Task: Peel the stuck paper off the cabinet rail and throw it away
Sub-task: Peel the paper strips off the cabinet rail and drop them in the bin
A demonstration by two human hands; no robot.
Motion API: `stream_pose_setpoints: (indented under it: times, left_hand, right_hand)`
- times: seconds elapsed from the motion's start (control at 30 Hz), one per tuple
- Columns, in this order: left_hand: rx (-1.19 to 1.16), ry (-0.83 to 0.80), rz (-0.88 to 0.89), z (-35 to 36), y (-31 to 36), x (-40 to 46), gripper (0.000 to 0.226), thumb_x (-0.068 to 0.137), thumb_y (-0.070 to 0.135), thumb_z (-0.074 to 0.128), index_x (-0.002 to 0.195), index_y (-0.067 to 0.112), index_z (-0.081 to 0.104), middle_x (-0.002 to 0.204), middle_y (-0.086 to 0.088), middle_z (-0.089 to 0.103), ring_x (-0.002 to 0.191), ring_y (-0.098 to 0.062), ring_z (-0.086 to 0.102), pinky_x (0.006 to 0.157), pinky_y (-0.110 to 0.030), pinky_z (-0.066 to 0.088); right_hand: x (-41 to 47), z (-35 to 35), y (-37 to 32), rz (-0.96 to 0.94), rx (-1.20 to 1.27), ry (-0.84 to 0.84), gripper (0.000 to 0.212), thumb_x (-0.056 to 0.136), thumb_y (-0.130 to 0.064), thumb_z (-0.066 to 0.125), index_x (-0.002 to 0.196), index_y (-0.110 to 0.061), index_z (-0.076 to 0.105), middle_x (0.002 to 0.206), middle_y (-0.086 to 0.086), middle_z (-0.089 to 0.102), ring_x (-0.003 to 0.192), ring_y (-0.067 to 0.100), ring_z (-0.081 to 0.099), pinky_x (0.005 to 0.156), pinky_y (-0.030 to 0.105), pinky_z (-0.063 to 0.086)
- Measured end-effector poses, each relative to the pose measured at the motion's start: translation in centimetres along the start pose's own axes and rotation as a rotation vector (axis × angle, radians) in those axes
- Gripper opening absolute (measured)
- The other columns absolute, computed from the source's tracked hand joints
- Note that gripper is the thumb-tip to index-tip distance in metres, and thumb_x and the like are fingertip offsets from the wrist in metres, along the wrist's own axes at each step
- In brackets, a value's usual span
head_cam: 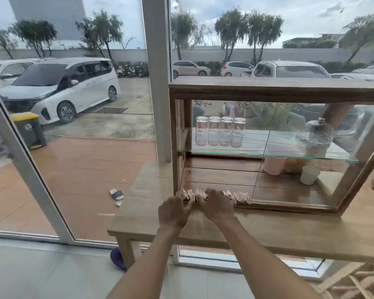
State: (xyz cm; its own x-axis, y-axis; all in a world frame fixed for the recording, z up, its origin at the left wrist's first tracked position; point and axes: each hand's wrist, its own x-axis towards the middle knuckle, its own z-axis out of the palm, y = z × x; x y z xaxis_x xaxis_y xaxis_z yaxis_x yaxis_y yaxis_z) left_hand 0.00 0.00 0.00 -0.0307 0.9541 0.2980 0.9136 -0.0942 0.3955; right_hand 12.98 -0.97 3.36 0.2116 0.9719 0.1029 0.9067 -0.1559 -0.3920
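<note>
Wooden bench (268, 229), glass-fronted wooden cabinet (268, 87) standing on it

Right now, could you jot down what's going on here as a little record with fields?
setting: wooden cabinet on a wooden bench by a window
task item: crumpled paper along the cabinet's bottom front rail
left hand: at the paper's left part, fingers on it
right hand: at the paper's middle
glass shelf: four upturned glasses
stage: paper not yet off
</note>
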Motion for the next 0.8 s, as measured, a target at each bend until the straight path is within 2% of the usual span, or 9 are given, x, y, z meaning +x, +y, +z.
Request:
stream_pose_setpoints:
  times: [0.23, 0.53, 0.7, 0.8]
  left_hand:
    - [0.006, 0.013, -0.023, 0.5, 0.4, 1.5, 0.045, 0.085, 0.062, 0.052, 0.098, 0.021, 0.066, 0.088, -0.007, 0.073, 0.085, -0.031, 0.069, 0.071, -0.037, 0.053]
    - [0.033, 0.036, 0.028, 1.2, 0.5, 2.3, 0.031, 0.088, 0.048, 0.055, 0.089, 0.020, 0.070, 0.081, -0.005, 0.072, 0.079, -0.028, 0.069, 0.064, -0.034, 0.050]
    - [0.035, 0.042, 0.051, 1.3, 0.4, 2.4, 0.020, 0.089, 0.035, 0.057, 0.088, 0.019, 0.069, 0.084, -0.008, 0.073, 0.082, -0.031, 0.068, 0.067, -0.036, 0.050]
    - [0.030, 0.060, 0.072, 1.5, 0.3, 2.2, 0.018, 0.090, 0.033, 0.057, 0.087, 0.019, 0.068, 0.082, -0.007, 0.073, 0.080, -0.030, 0.069, 0.065, -0.036, 0.051]
  right_hand:
    - [1.6, 1.3, -0.8, 0.017, -0.081, 0.031, 0.043, 0.089, -0.052, 0.056, 0.105, -0.014, 0.068, 0.109, 0.014, 0.070, 0.106, 0.034, 0.066, 0.086, 0.037, 0.050]
    - [2.2, 2.8, -0.3, 0.017, -0.047, 0.102, 0.034, 0.090, -0.048, 0.055, 0.101, -0.023, 0.074, 0.101, 0.009, 0.075, 0.098, 0.032, 0.070, 0.078, 0.036, 0.052]
    - [1.9, 2.5, 0.2, 0.031, 0.053, 0.158, 0.038, 0.086, -0.053, 0.063, 0.111, -0.025, 0.061, 0.097, 0.011, 0.074, 0.097, 0.035, 0.069, 0.077, 0.039, 0.052]
    - [2.1, 2.5, 0.6, 0.069, 0.081, 0.143, 0.045, 0.081, -0.058, 0.066, 0.104, -0.020, 0.058, 0.096, 0.012, 0.072, 0.096, 0.035, 0.069, 0.075, 0.039, 0.051]
